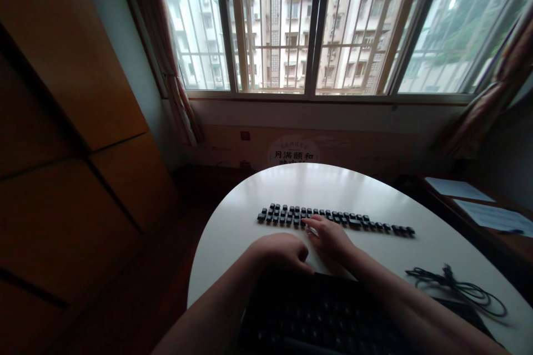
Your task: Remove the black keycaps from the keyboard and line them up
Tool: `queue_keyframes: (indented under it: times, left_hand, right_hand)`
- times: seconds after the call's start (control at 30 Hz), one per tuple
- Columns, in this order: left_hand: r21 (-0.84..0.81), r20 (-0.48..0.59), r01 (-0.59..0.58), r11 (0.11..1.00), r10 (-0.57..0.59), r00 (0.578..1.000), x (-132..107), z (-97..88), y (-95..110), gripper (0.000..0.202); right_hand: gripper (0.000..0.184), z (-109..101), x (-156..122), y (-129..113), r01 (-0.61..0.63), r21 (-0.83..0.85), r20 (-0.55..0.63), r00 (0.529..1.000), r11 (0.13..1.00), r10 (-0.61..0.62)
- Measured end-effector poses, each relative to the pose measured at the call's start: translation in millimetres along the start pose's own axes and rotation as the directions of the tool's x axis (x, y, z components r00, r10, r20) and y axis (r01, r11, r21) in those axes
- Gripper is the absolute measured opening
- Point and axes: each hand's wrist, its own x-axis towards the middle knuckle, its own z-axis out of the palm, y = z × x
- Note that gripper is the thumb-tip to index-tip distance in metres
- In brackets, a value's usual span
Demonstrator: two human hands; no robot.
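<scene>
Loose black keycaps (pixel 291 216) lie in rows across the white round table. My right hand (pixel 328 236) reaches over the front row, its thumb and fingertips closed together at a keycap near the middle. Closer to me, a black keyboard (pixel 316 316) sits in deep shade, and its individual keys are hard to make out. My left hand (pixel 283 249) is at the keyboard's far edge, left of the right hand, with its fingers curled in and the thumb side toward me. What the left fingers hold, if anything, is hidden.
A bundled black cable (pixel 458 288) lies on the right of the white table (pixel 225 255). Papers (pixel 491 215) rest on a dark surface farther right. A brown cabinet (pixel 83 138) stands at left, and a barred window (pixel 308 28) is beyond the table.
</scene>
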Motion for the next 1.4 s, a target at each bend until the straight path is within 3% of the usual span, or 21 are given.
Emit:
queue_keyframes:
  times: [0.17, 0.33, 0.47, 0.57, 0.67, 0.77, 0.83, 0.9, 1.03, 1.1, 1.23, 1.4]
  left_hand:
    - [-0.007, -0.003, -0.018, 1.000, 0.018, 1.000, 0, 0.6, -1, 0.043]
    - [-0.060, 0.012, 0.020, 0.998, -0.020, 1.000, -2, 0.1, -1, 0.042]
    - [-0.086, 0.034, 0.057, 0.995, -0.055, 0.998, -3, -0.6, 0, 0.041]
    - [-0.072, 0.054, 0.049, 0.996, -0.046, 0.998, -2, -1.2, 1, 0.042]
    - [-0.078, 0.082, 0.039, 0.996, -0.033, 0.996, -1, -2.2, 0, 0.044]
    - [-0.078, 0.081, 0.027, 0.997, -0.021, 0.996, 0, -2.7, 0, 0.044]
    - [-0.068, 0.069, 0.015, 0.998, -0.010, 0.998, 2, -2.3, 0, 0.043]
    - [-0.052, 0.048, 0.003, 0.999, -0.001, 0.999, 3, -1.5, 0, 0.042]
    - [-0.035, 0.043, 0.001, 0.999, 0.001, 0.999, 5, -0.2, 2, 0.042]
    - [-0.036, 0.043, 0.010, 0.999, -0.008, 0.999, 4, -0.4, 2, 0.042]
    - [-0.047, 0.036, 0.008, 0.999, -0.007, 0.999, 1, -2.2, 3, 0.041]
    - [-0.047, 0.034, -0.004, 0.999, 0.005, 0.999, 1, -3.3, 4, 0.041]
  right_hand:
    - [0.041, -3, -2, -1, 0.013, 0.033, -0.068, 0.998, 0.999, -0.011]
    - [0.030, -14, -2, -6, 0.147, 0.109, -0.278, 0.954, 0.983, -0.112]
    - [0.028, -48, -1, -17, 0.309, 0.192, -0.459, 0.867, 0.931, -0.193]
    - [0.046, -83, -7, -29, 0.325, 0.266, -0.532, 0.835, 0.908, -0.143]
    - [0.065, -111, -25, -40, 0.192, 0.452, -0.390, 0.921, 0.871, -0.001]
    - [0.055, -121, -55, -46, 0.018, 0.667, -0.119, 0.989, 0.745, 0.082]
    - [0.042, -117, -80, -47, -0.101, 0.782, 0.064, 0.995, 0.615, 0.083]
    - [0.040, -107, -104, -46, -0.219, 0.840, 0.194, 0.976, 0.497, 0.103]
    - [0.045, -82, -133, -40, -0.336, 0.877, 0.293, 0.941, 0.343, 0.172]
    - [0.044, -72, -134, -38, -0.337, 0.875, 0.287, 0.939, 0.346, 0.189]
    - [0.037, -61, -127, -37, -0.291, 0.852, 0.249, 0.956, 0.434, 0.153]
    - [0.035, -48, -128, -36, -0.184, 0.759, 0.162, 0.982, 0.625, 0.092]
